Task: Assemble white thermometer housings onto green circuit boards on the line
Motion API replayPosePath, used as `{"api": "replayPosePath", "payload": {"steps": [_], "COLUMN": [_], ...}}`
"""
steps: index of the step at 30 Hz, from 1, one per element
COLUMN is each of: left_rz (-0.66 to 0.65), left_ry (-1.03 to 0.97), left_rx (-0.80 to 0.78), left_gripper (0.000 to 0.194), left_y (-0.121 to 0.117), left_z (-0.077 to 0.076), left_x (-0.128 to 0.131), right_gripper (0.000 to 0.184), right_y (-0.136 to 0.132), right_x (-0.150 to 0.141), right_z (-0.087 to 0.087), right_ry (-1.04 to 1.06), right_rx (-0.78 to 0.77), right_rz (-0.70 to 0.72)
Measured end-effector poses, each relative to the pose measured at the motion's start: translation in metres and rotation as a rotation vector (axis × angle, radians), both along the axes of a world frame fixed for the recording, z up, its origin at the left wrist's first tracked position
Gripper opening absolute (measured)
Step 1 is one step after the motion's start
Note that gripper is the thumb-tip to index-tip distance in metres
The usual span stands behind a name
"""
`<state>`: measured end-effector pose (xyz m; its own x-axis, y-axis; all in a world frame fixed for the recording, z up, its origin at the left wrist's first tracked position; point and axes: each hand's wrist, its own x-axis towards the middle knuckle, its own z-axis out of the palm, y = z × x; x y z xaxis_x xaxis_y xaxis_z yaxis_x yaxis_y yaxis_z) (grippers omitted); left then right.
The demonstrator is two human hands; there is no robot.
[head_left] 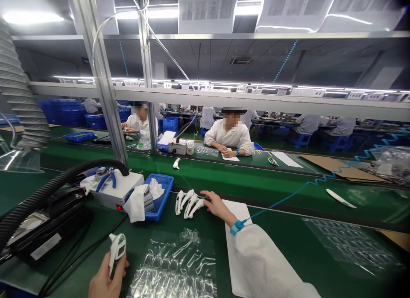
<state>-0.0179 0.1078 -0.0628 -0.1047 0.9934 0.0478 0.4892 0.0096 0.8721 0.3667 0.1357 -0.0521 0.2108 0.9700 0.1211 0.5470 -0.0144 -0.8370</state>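
Low on the left, my left hand (109,276) grips a white ear thermometer (118,249), held upright with its small dark display showing. My right hand (215,204) reaches forward, fingers stretched and somewhat apart, at the near right of a row of several white thermometer bodies (189,203) lying on the green bench. Its fingertips are at the end of the rightmost body (196,208); whether they pinch it is hard to see. A blue wrist strap (237,226) with a coiled cord circles the right wrist. Between my hands lies a clear plastic sheet of shaped film pieces (174,264).
A blue tray (162,204) holds white cloths and a container, beside a white box (109,189) with a red switch. White paper (238,264) lies under my right forearm. A green conveyor (256,185) carries a white part (176,163); co-workers (230,133) sit beyond it.
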Motion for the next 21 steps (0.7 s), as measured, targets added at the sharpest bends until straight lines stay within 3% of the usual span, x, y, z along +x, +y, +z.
{"api": "replayPosePath", "payload": {"steps": [5, 9, 12, 17, 21], "left_rz": [-0.002, 0.006, 0.002, 0.006, -0.007], "left_ry": [-0.028, -0.006, 0.006, 0.042, 0.092], "left_rx": [0.001, -0.029, -0.026, -0.033, -0.096], "left_gripper": [0.024, 0.023, 0.022, 0.020, 0.024], "left_y": [-0.005, -0.006, -0.007, -0.001, 0.008], "left_z": [0.006, 0.011, 0.011, -0.001, -0.013], "left_x": [0.004, 0.004, 0.005, 0.000, -0.010], "right_gripper": [0.028, 0.027, 0.031, 0.036, 0.041], "right_y": [-0.024, -0.068, -0.103, -0.144, -0.152], "right_x": [0.019, 0.049, 0.077, 0.117, 0.130], "right_z": [-0.003, -0.010, -0.020, -0.039, -0.048], "right_ry": [-0.098, -0.163, -0.187, -0.179, -0.177], "right_rx": [0.047, 0.073, 0.091, 0.116, 0.117], "right_rz": [-0.065, -0.143, -0.283, -0.604, -0.691]}}
